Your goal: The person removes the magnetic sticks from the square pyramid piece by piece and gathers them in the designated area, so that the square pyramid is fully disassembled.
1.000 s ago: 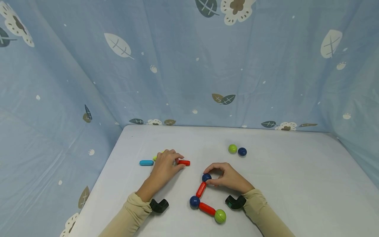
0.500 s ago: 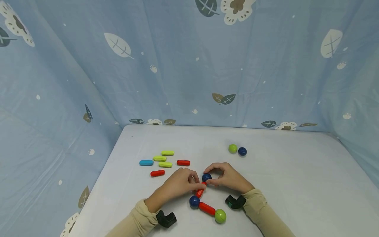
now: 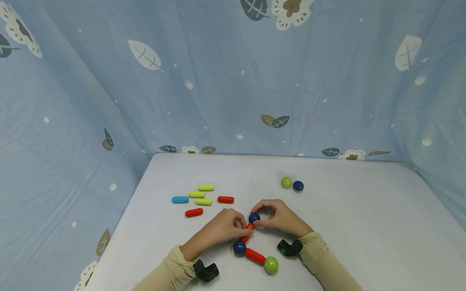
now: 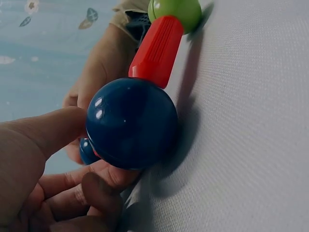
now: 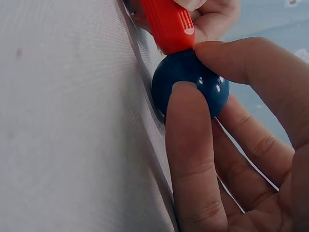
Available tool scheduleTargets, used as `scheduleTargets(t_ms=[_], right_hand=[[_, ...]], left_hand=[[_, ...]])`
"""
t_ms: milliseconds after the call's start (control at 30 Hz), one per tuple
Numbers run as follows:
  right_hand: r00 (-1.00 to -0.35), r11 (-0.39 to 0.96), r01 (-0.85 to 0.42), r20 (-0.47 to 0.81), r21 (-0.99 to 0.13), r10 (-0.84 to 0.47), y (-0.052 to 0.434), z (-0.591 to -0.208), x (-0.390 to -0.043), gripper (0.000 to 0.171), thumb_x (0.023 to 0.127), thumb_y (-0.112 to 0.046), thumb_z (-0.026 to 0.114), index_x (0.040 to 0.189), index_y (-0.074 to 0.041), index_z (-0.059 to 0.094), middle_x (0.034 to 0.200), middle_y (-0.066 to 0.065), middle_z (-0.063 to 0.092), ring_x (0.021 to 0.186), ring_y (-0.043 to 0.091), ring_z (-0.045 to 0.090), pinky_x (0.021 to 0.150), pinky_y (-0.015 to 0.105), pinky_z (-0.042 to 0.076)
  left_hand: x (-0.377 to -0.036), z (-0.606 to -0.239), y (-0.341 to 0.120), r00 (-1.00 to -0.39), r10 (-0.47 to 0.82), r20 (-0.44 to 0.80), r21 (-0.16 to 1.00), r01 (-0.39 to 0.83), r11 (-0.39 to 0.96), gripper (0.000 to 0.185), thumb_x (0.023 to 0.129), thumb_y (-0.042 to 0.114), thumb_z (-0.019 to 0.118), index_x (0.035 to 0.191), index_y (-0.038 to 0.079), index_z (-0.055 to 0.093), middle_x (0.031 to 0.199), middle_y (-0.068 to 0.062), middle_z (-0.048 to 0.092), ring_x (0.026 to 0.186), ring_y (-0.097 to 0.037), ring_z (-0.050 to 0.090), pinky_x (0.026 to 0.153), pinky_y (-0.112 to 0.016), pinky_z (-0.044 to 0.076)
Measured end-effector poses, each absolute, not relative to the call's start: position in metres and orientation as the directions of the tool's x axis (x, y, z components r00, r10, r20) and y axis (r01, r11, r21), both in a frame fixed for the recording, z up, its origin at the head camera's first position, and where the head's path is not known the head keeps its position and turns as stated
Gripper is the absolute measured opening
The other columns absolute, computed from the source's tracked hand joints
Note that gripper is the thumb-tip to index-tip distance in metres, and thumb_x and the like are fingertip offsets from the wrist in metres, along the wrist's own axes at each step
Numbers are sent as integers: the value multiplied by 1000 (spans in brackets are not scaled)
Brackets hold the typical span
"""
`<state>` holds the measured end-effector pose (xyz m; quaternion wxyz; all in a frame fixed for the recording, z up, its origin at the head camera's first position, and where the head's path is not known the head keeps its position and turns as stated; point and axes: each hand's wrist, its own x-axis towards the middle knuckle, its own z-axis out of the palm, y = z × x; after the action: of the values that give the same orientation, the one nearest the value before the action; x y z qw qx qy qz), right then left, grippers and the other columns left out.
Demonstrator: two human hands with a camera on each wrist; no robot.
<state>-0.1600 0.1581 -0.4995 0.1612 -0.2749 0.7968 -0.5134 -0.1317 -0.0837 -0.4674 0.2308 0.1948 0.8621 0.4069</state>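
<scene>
Loose sticks (image 3: 203,201), 2 balls (image 3: 292,184)

We see six loose rods (image 3: 199,198) lying left of our hands on the table (image 3: 364,226), two balls (image 3: 292,184) side by side behind and right, and the ball-and-rod chain (image 3: 255,255) nearest us, between our wrists.

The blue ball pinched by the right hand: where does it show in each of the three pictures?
Head: the blue ball lies just below centre, between both hands.
Left wrist: only its edge peeks out at left, behind a larger near blue ball.
Right wrist: it fills the upper right, between thumb and finger.
Shared landmark: the red rod joined to it; in the left wrist view that rod is hidden.
</scene>
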Motion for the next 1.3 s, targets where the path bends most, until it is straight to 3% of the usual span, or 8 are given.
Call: scheduleTargets(t_ms=[400,633,700,1000,1167,1300], right_hand=[[-819,335,-307,68,-891,-570,159,-500,-160,26,86,-23,85,110,-25,74,110,-6,74,102,11,64,88,24,55],[-903,278,-193,59,-941,-426,180,-499,-168,27,88,-16,83,113,-12,72,114,10,70,95,12,66,62,35,62],[-917,254,-176,65,-951,-394,190,-496,-170,28,90,-14,81,115,-9,71,116,13,69,95,13,67,62,37,62],[-953,176,-240,197,-955,-230,247,-484,-182,32,96,-7,73,125,5,68,117,-10,71,98,6,68,63,31,59],[-986,209,-156,139,-965,-93,278,-486,-184,38,99,-13,70,134,1,65,123,-18,69,105,-1,67,67,25,58],[-997,198,-79,76,-977,-23,293,-490,-186,45,98,-17,72,137,1,61,120,-20,70,100,-1,67,67,23,58]], left_hand=[[-133,-468,-85,-804,536,-259,821,109,560,21,91,33,77,78,17,72,58,10,62,54,-4,53,51,-19,38],[-134,-470,-86,-795,530,-294,826,68,559,21,91,31,77,76,17,71,57,8,63,53,-7,56,52,-20,41],[-134,-470,-86,-795,529,-298,830,58,555,21,91,31,78,77,18,71,58,7,63,53,-7,55,52,-21,41],[-133,-470,-86,-788,549,-278,843,73,533,20,92,32,77,79,18,70,58,7,63,52,-7,55,53,-20,39],[-133,-470,-86,-787,550,-279,846,69,529,20,92,32,77,79,18,70,57,6,63,52,-7,55,52,-20,39],[-133,-469,-87,-790,544,-281,844,67,533,19,92,32,77,79,18,70,57,7,63,52,-8,55,53,-20,39]])
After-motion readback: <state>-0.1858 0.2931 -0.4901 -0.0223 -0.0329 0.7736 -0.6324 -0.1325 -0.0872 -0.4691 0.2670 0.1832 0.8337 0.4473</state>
